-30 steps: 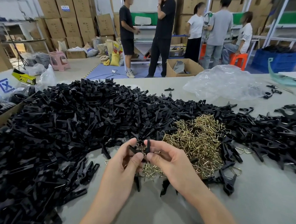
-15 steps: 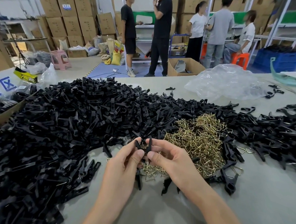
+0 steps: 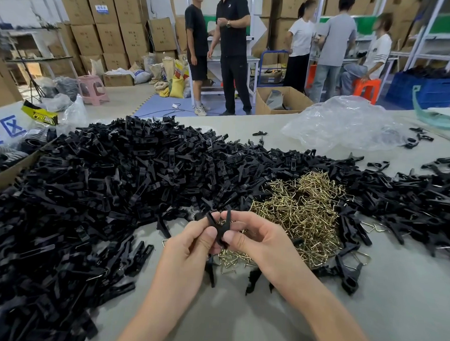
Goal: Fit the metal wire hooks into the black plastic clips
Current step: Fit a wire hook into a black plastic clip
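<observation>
I'm working at a grey worktop (image 3: pixel 236 327) among stacked cardboard boxes (image 3: pixel 109 21). My left hand (image 3: pixel 194 244) and right hand (image 3: pixel 264 240) are pinching one black clip (image 3: pixel 217 228), its long axis running six-to-twelve, prongs pointing twelve, at eight o'clock of the hook pile (image 3: pixel 302 208).

Our left hand (image 3: pixel 188 249) and right hand (image 3: pixel 264 242) have come closer together, and the black plastic clip (image 3: pixel 218 228) halves now cross between our thumbs.
</observation>
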The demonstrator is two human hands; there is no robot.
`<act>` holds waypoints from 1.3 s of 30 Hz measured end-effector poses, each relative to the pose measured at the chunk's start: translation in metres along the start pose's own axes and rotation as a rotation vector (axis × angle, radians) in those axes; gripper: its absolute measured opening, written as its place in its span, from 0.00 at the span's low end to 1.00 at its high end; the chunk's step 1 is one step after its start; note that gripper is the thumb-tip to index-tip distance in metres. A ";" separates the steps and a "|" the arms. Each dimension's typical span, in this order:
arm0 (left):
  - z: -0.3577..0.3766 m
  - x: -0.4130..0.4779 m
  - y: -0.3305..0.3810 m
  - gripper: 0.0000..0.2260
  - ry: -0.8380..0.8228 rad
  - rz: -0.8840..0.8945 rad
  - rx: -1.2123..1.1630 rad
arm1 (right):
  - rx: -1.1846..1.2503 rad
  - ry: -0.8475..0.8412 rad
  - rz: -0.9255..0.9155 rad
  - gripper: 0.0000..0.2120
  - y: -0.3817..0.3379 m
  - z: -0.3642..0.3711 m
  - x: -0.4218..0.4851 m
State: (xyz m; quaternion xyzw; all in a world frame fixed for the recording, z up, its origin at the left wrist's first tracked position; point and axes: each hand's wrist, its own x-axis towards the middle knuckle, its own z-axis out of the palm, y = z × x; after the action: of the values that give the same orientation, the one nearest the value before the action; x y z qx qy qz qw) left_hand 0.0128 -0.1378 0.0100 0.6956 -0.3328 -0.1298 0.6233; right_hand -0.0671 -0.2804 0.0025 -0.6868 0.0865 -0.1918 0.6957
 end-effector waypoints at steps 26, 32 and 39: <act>0.010 -0.004 -0.025 0.08 -0.058 0.206 1.037 | -0.365 0.381 -0.146 0.17 0.012 -0.015 0.001; 0.006 -0.004 -0.028 0.04 -0.015 0.254 1.039 | -0.396 0.376 -0.165 0.19 0.013 -0.011 0.001; 0.011 -0.002 -0.032 0.08 -0.040 0.308 0.968 | -0.419 0.362 -0.169 0.17 0.017 -0.010 0.002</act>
State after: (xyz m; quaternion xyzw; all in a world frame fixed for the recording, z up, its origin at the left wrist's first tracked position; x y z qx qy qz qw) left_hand 0.0145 -0.1456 -0.0232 0.8449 -0.4654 0.1193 0.2349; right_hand -0.0672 -0.2909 -0.0149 -0.7749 0.1898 -0.3465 0.4933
